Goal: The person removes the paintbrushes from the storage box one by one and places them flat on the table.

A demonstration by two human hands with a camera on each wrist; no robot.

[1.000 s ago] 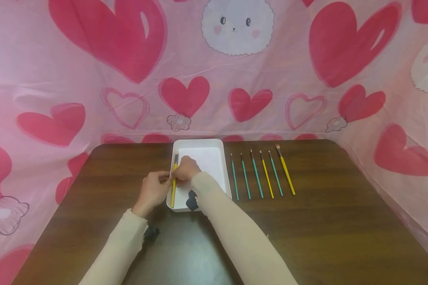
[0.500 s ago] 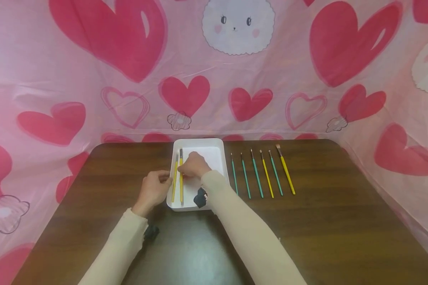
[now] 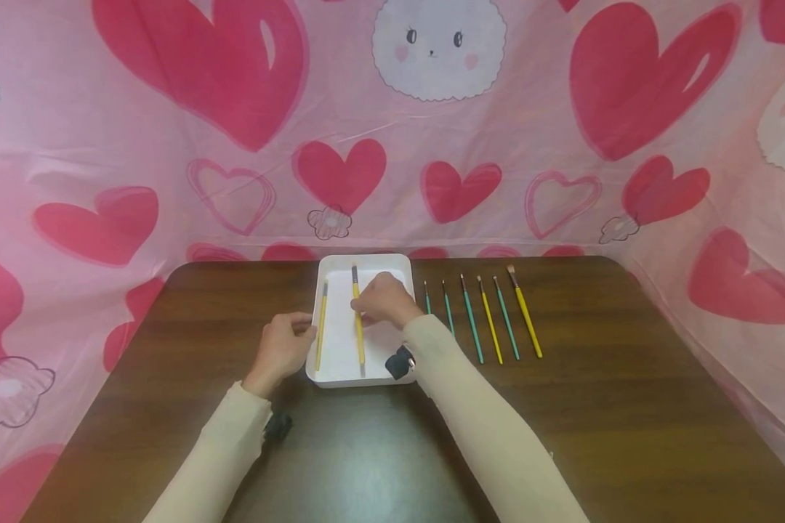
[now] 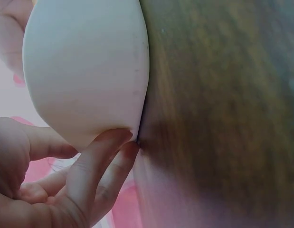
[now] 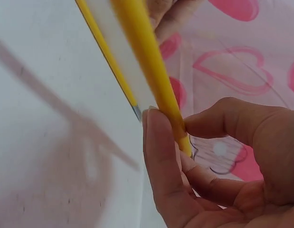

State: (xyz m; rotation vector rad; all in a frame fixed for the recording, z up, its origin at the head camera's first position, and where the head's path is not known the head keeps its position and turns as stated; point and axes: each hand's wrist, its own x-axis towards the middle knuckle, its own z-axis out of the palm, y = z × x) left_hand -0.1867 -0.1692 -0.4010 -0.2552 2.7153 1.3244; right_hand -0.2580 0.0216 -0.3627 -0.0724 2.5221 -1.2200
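Note:
My right hand (image 3: 384,299) pinches a yellow paintbrush (image 3: 358,327) between thumb and fingers, over the middle of a white tray (image 3: 392,267). Its bristle end points to the far side. In the right wrist view this paintbrush (image 5: 147,52) is apart from its shadow on the tray floor. A second, thinner yellow paintbrush (image 3: 321,334) lies along the left side inside the tray. My left hand (image 3: 283,347) holds the tray's left wall. In the left wrist view, the fingers (image 4: 106,156) press the outer wall low down, while the thumb reaches to the rim.
To the right of the tray, several paintbrushes lie side by side on the brown wooden table (image 3: 628,378), some with teal handles (image 3: 472,327) and others with yellow handles (image 3: 527,319). A pink cloth (image 3: 464,123) with hearts hangs behind the table and at both sides.
My right hand has moved right with the yellow paintbrush, from the tray's left wall to its middle. The thinner paintbrush has come into sight at left. The left hand stays put.

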